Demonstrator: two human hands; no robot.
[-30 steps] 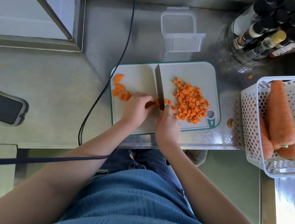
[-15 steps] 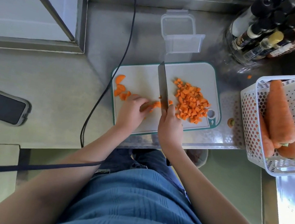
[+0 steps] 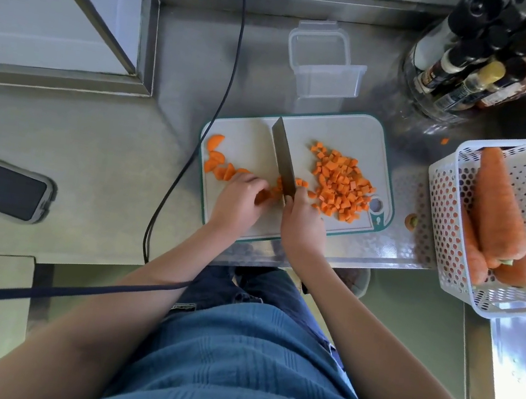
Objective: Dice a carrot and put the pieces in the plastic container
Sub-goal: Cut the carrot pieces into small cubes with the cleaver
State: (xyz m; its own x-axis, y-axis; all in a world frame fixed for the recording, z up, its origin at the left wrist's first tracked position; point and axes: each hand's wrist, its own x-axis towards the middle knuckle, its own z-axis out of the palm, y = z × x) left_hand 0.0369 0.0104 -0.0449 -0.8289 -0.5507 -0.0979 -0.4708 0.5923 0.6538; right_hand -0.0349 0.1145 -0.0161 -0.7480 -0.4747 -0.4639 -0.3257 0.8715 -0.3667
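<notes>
A white cutting board (image 3: 252, 143) with a teal rim lies on the steel counter. My right hand (image 3: 303, 218) grips the handle of a knife (image 3: 283, 158), whose blade points away across the board's middle. My left hand (image 3: 241, 199) holds carrot strips (image 3: 269, 193) down against the blade's left side. A pile of diced carrot (image 3: 341, 186) lies right of the blade. Half-round carrot slices (image 3: 218, 159) lie at the board's left. The clear plastic container (image 3: 326, 73) stands behind the board.
A white perforated basket (image 3: 454, 226) with whole carrots (image 3: 497, 205) sits at the right. Bottles in a glass holder (image 3: 470, 59) stand at the back right. A phone (image 3: 0, 186) lies at the left, and a black cable (image 3: 195, 142) runs down beside the board.
The knife blade has shifted slightly left along the strips, and my left hand has backed off leftward with it. A few fresh cubes lie right of the blade.
</notes>
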